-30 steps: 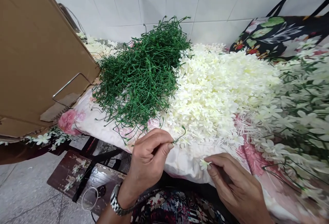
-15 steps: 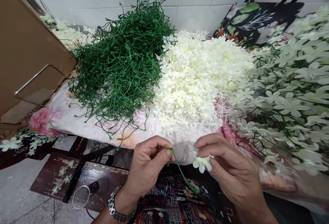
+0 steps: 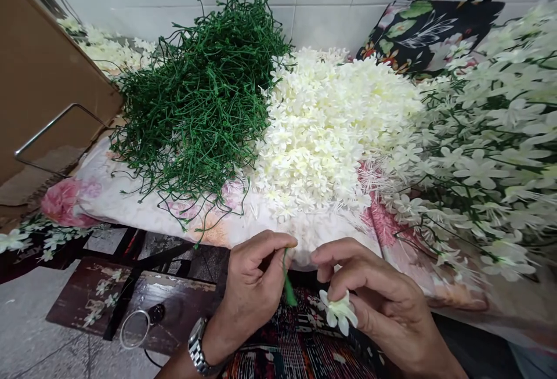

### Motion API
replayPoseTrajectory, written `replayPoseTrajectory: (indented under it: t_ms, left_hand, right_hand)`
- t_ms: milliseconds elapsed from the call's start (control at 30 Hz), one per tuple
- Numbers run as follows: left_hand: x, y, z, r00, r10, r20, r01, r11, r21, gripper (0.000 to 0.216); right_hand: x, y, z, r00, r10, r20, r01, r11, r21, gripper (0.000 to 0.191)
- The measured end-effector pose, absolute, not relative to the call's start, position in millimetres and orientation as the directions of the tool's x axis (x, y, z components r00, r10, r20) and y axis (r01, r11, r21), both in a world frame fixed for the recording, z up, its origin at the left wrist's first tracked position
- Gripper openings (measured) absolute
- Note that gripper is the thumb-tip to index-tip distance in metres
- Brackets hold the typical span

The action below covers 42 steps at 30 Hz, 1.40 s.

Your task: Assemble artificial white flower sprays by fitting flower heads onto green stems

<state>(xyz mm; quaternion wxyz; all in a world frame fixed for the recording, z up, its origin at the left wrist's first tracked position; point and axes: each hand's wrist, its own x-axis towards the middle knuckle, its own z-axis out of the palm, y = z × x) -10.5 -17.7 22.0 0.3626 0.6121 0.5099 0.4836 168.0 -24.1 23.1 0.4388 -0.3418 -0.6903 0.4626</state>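
My left hand (image 3: pixel 252 286) pinches a thin green plastic stem (image 3: pixel 288 286) between thumb and forefinger; the stem hangs down past the thumb. My right hand (image 3: pixel 374 300) is closed on a small white artificial flower (image 3: pixel 338 313) held at its fingertips, a little right of the stem. Both hands hover over my patterned lap, just in front of a flowered cloth (image 3: pixel 108 193). On the cloth lie a heap of green stems (image 3: pixel 200 100) and a heap of loose white flowers (image 3: pixel 331 129).
Finished sprays of white flowers on green stems (image 3: pixel 491 152) pile up at the right. A cardboard box (image 3: pixel 39 83) with a wire handle stands at the left. A dark floral bag (image 3: pixel 426 31) leans on the tiled wall. A low wooden stool (image 3: pixel 130 303) sits below.
The two hands have drawn back from the cloth toward my lap and closer together. The stem now hangs straight down from the left hand, and the flower sits lower in the right hand.
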Motion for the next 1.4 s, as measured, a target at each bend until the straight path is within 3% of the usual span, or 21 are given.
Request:
replayPoseTrajectory:
  t_ms: [100,267,433,600,700,833,967,1033,1133,1233,1400]
  left_hand:
    - [-9,-18,23,0.035,0.956,0.291,0.358,-0.284,0.889,0.014]
    - [-6,-18,24,0.095,0.955,0.283,0.467,-0.294,0.834,0.019]
    - [-6,-20,24,0.15,0.955,0.256,0.548,-0.296,0.782,0.021]
    - [-5,-21,22,0.157,0.974,0.163,0.486,-0.22,0.846,0.014]
    - [-5,-21,21,0.154,0.979,0.133,0.385,-0.183,0.905,0.022]
    - [-6,-21,17,0.173,0.949,0.263,0.311,-0.306,0.9,0.037]
    - [-12,-23,16,0.166,0.878,0.449,0.402,-0.476,0.782,0.048]
    - [-13,-24,18,0.203,0.862,0.464,0.391,-0.506,0.769,0.051]
    - [-12,-22,20,0.218,0.9,0.378,0.28,-0.429,0.859,0.046]
    - [-10,-18,21,0.141,0.962,0.234,0.2,-0.259,0.945,0.028]
    - [-11,-13,20,0.076,0.994,0.08,0.155,-0.091,0.984,0.021]
  right_hand:
    - [163,-26,24,-0.373,0.864,0.339,0.097,0.4,-0.911,0.013]
    - [152,-23,32,-0.37,0.817,0.442,0.14,0.519,-0.843,0.012]
    - [148,-17,32,-0.327,0.826,0.46,0.128,0.521,-0.844,0.012]
    - [147,-12,31,-0.277,0.849,0.45,0.09,0.49,-0.867,0.015]
    - [144,-10,31,-0.282,0.848,0.448,0.055,0.48,-0.876,0.017]
    - [141,-8,30,-0.295,0.854,0.429,-0.024,0.442,-0.897,0.015]
    - [140,-7,28,-0.303,0.855,0.421,-0.055,0.425,-0.903,0.015]
    - [140,-6,27,-0.304,0.854,0.422,-0.048,0.429,-0.902,0.019]
    - [139,-4,25,-0.305,0.854,0.422,-0.029,0.434,-0.9,0.02]
    - [140,-3,23,-0.317,0.853,0.415,0.02,0.444,-0.896,0.014]
    - [144,-4,22,-0.38,0.836,0.396,0.143,0.476,-0.868,0.011]
